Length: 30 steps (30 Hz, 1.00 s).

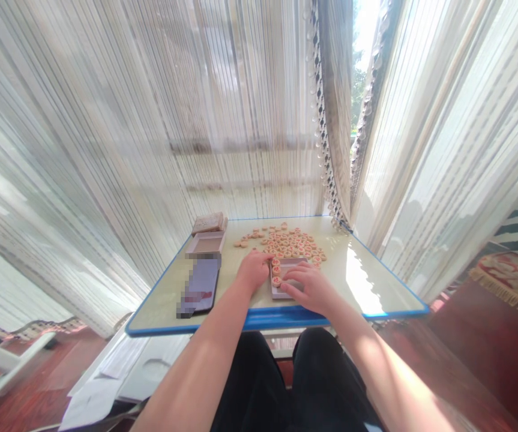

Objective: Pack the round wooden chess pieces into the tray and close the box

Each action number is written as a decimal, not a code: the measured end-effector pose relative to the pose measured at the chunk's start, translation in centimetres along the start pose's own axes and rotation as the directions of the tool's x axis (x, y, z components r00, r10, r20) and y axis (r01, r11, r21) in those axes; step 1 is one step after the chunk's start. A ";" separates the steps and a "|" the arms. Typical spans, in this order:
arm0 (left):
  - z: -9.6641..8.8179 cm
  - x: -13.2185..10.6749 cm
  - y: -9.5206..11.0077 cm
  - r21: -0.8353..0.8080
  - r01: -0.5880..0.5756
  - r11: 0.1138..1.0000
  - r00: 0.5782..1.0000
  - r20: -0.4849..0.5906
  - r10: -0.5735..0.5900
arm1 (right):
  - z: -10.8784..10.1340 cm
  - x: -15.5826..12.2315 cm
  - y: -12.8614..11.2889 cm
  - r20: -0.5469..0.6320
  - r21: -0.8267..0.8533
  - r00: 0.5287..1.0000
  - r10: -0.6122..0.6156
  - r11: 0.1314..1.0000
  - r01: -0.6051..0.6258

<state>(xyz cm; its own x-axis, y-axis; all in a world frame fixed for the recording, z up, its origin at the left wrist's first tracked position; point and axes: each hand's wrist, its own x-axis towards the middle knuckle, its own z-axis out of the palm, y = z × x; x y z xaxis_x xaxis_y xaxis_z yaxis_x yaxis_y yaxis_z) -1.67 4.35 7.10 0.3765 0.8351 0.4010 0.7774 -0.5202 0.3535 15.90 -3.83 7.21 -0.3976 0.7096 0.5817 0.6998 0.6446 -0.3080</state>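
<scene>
A shallow open box [280,294] lies near the table's front edge. Along its left side sit several round, pale wooden game pieces [277,270] with red markings. My left hand [254,268] is closed against the box's left wall, its index finger reaching to the far left corner by the top piece. Over the box's right half is my right hand [309,284], fingers apart, its thumb tip beside the nearest piece [277,281]; whether it touches is unclear. Beyond the box spreads a loose heap of similar pieces [292,243].
On the left of the blue-edged table [236,294] are a phone [204,282], partly pixelated, an open box part [207,243] and a closed box [208,222] behind it. String curtains [249,108] hang at the back and sides. Papers [119,366] lie below the table's left.
</scene>
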 end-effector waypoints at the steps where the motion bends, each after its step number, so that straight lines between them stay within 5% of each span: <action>1: 0.0 0.0 0.0 0.004 0.003 1.000 1.000 0.000 -0.003 | 0.0 0.0 0.0 0.000 -0.004 1.000 0.006 1.000 -0.006; 30: 0.1 0.0 -0.4 -0.004 0.049 0.999 0.999 0.013 -0.049 | 0.0 -0.2 0.5 -0.040 0.069 0.998 0.046 0.997 -0.043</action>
<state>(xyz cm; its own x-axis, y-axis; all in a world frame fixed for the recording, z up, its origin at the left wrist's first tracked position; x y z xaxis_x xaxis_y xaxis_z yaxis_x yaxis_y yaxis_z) -1.92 4.62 6.84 0.3442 0.8618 0.3725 0.7930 -0.4793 0.3762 16.31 -3.68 6.88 -0.3415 0.7264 0.5964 0.6735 0.6318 -0.3838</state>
